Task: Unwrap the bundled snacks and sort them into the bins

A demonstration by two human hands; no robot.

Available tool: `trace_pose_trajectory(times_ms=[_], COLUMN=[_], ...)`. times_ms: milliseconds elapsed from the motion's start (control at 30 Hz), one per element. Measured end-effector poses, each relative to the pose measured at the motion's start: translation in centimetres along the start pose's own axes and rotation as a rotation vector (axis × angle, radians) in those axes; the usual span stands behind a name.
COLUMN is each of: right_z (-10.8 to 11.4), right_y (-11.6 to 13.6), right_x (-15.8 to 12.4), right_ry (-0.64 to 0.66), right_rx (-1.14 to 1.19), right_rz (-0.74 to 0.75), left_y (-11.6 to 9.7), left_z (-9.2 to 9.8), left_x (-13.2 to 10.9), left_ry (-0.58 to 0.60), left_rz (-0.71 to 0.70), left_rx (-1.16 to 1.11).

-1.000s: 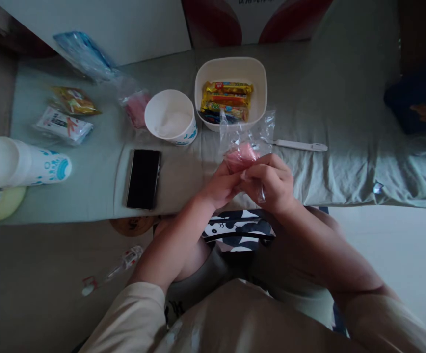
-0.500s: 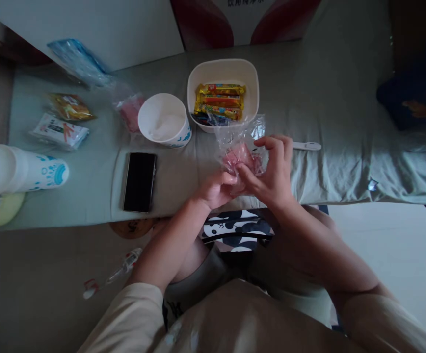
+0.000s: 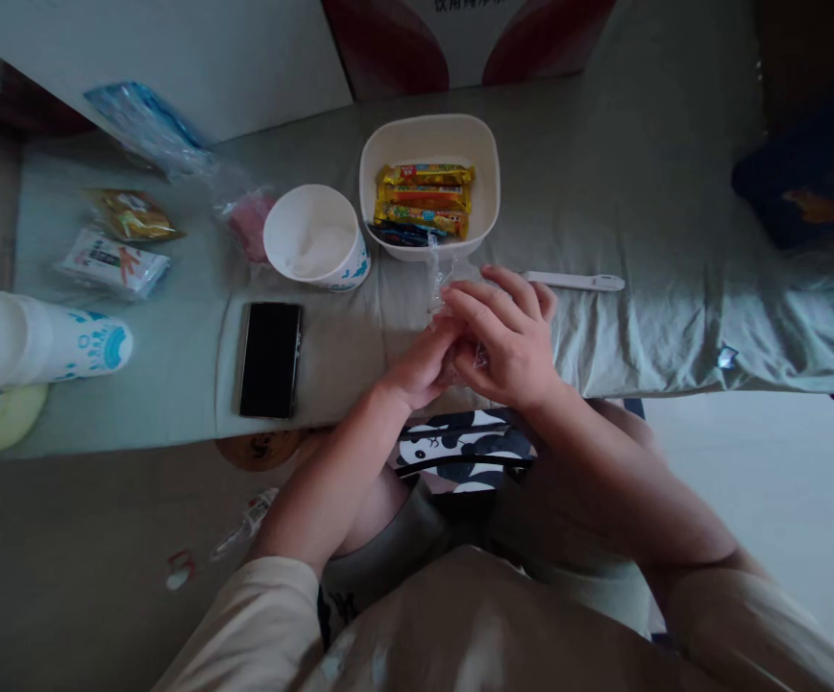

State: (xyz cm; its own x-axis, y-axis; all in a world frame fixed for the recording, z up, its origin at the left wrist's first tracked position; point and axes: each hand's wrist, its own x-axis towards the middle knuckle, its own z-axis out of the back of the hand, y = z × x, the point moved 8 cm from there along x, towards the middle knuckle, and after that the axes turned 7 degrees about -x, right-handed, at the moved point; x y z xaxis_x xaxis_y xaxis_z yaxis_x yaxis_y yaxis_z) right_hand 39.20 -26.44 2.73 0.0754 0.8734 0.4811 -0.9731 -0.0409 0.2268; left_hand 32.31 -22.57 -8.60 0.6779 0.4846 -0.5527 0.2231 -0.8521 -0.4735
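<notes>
In front of the cream tub (image 3: 489, 216), my left hand (image 3: 424, 363) and my right hand (image 3: 510, 338) are closed together around a clear plastic packet (image 3: 435, 274). The right hand's fingers curl over the packet from above and cover most of it. Crinkled film sticks out toward the tub, and a little shows between the palms. The pink contents seen earlier are hidden now. Inside the tub lie several yellow-wrapped snack sticks (image 3: 426, 197) and a dark blue wrapper (image 3: 399, 234). Just beyond my right hand lies a white plastic utility knife or similar flat handle (image 3: 586, 282).
Left of the tub stands a white paper cup (image 3: 316, 235), with a pink packet (image 3: 250, 226) beside it. A black phone (image 3: 271, 360) lies nearer me. Farther left are two snack packets (image 3: 115, 261) and stacked paper cups (image 3: 63, 338) lying sideways. Boxes (image 3: 230, 67) stand behind.
My right hand has turned over and its fingers have folded down onto the packet, covering the pink contents. The plastic is bunched up between both hands.
</notes>
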Motion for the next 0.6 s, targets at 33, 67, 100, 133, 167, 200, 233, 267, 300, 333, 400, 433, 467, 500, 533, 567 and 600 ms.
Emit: trace_pose_trajectory(times_ms=[33,67,100,133,167,200,233,267,300,333,400,433,467,500,533,567,600], right_z=[-0.1,-0.2,-0.3,-0.3,-0.3,-0.2,-0.2,-0.2,-0.2,-0.3,-0.2,0.0,0.1,0.2,0.2,0.1,-0.1], right_y=[-0.2,-0.4,-0.6,-0.8,-0.9,-1.0,-1.2,-1.3,-1.4,-1.4,-1.4,-1.3,-1.4,-1.5,-1.6,-1.9,-2.1], right_x=[0.0,0.0,0.0,0.0,0.0,-0.1,-0.1,-0.2,-0.3,-0.3,-0.5,-0.5,-0.5,-0.6,-0.6,-0.6,-0.6], right_ry=[0.014,0.027,0.034,0.032,0.025,0.013,0.003,-0.003,-0.005,-0.009,-0.039,-0.066,-0.09,-0.108,-0.111,-0.1,-0.076], right_rx=[-0.002,-0.005,-0.008,-0.009,-0.013,-0.017,-0.022,-0.03,-0.036,-0.04,-0.038,-0.034,-0.03,-0.029,-0.033,-0.041,-0.053], right_rz=[-0.021,-0.046,-0.068,-0.089,-0.113,-0.141,-0.173,-0.206,-0.237,-0.26,-0.281,-0.285,-0.29,-0.3,-0.314,-0.328,-0.339], left_y=[-0.3,-0.6,-1.0,-1.4,-1.7,-2.0,-2.2,-2.4,-2.6,-2.7,-2.7,-2.7,-2.7,-2.7,-2.7,-2.8,-2.9], left_z=[-0.2,-0.6,-1.0,-1.4,-1.6,-1.8,-1.8,-1.8,-1.8,-1.9,-2.1,-2.3,-2.4,-2.6,-2.7,-2.8,-2.9], left_x=[-0.2,-0.4,-0.5,-0.7,-0.8,-0.9,-1.0,-1.1,-1.2,-1.4,-1.6,-1.7,-1.8,-1.9,-2.0,-2.0,-2.0], left_ry=[0.008,0.023,0.044,0.062,0.07,0.071,0.069,0.07,0.076,0.092,0.151,0.185,0.217,0.246,0.271,0.285,0.289], left_rz=[-0.013,-0.032,-0.057,-0.087,-0.119,-0.147,-0.172,-0.195,-0.215,-0.227,-0.223,-0.211,-0.198,-0.186,-0.181,-0.183,-0.184], left_rx=[0.022,0.04,0.048,0.045,0.035,0.021,0.004,-0.01,-0.015,-0.009,0.034,0.066,0.099,0.131,0.167,0.203,0.242])
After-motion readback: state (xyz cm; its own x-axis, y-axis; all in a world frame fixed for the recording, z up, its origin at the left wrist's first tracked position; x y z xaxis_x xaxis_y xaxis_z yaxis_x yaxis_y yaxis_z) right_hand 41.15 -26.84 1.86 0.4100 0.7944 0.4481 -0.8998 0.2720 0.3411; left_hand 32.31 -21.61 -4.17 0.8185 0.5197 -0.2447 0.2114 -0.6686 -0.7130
